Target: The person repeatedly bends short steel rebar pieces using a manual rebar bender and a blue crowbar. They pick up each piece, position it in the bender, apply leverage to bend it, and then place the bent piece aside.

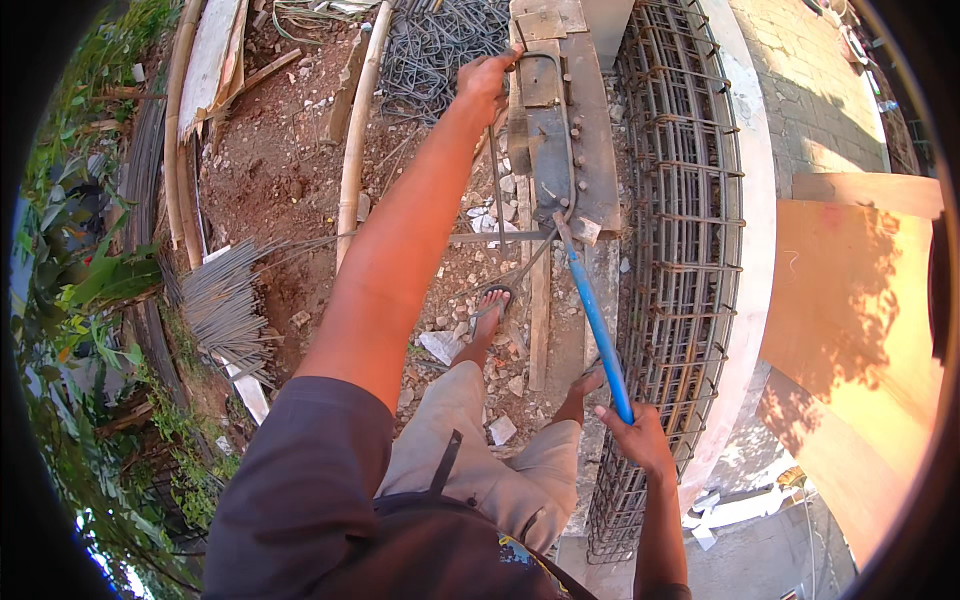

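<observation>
My left hand (484, 86) is closed on a thin steel rod at the far end of a metal-topped bending bench (595, 130). The bent rod (568, 105) rounds the bench's far end and runs along a row of upright pins toward me. My right hand (640, 437) grips the lower end of a long rebar bending bar (595, 318) with a blue handle. The bar slants up and left, its head meeting the rod at the near end of the bench. Whether the head is hooked on the rod is too small to tell.
Right of the bench lies a long rebar cage (680, 200). A heap of bent steel stirrups (435, 60) sits beyond my left hand. Straight rods (228, 310) are bundled at left. Bamboo poles (355, 130), rubble and a timber plank (540, 320) lie around my feet; plywood sheets (860, 290) stand far right.
</observation>
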`<state>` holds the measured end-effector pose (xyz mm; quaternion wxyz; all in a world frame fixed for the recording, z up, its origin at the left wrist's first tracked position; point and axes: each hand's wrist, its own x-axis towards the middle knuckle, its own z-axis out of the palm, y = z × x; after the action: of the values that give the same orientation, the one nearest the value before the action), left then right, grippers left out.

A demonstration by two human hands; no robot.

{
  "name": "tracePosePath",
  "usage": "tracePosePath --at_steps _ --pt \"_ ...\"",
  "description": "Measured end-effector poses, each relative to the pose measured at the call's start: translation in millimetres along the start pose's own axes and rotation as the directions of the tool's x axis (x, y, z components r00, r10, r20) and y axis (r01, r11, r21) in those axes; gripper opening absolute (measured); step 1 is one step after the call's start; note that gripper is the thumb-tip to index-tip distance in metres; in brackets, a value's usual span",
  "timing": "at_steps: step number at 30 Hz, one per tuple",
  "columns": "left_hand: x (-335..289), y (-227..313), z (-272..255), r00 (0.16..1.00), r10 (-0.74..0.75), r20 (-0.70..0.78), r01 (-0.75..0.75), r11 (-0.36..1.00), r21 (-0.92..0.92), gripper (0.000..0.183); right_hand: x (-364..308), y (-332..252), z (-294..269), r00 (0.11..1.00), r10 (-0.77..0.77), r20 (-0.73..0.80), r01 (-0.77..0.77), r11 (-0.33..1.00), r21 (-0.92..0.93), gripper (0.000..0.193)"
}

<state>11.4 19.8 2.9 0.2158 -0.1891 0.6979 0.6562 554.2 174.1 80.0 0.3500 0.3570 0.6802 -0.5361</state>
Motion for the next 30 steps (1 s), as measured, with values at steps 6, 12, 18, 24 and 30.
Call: tracePosePath --at_steps 6,12,18,24,30 --pt "8.8 -11.1 -10.0 0.996 0.074 0.048 -0.073 0.997 -0.017 0.035 31.0 6.8 11.5 0.961 0.083 0.264 -0.142 0.966 0.214 0.047" --pt "11.6 -21.7 -10.5 0.989 0.114 0.095 -0.112 0.993 -0.024 0.033 51.9 32.9 43.7 0.957 -0.013 0.291 -0.091 0.936 0.34 0.044" --pt "39.0 -35.8 -29.8 0.99 0.071 0.124 -0.074 0.997 0.02 0.039 68.5 46.5 105.6 0.966 -0.124 0.225 0.013 0.898 0.439 0.045" --pt "12.0 -23.3 -9.5 0.986 0.159 0.057 -0.162 0.986 0.041 0.03 90.8 39.9 192.9 0.97 -0.234 0.071 0.144 0.782 0.607 0.046" --pt "-5.5 -18.9 -3.0 0.989 0.131 0.061 -0.135 0.99 0.052 0.035 113.7 -27.4 365.8 0.948 -0.247 -0.2 0.316 0.66 0.682 0.049"
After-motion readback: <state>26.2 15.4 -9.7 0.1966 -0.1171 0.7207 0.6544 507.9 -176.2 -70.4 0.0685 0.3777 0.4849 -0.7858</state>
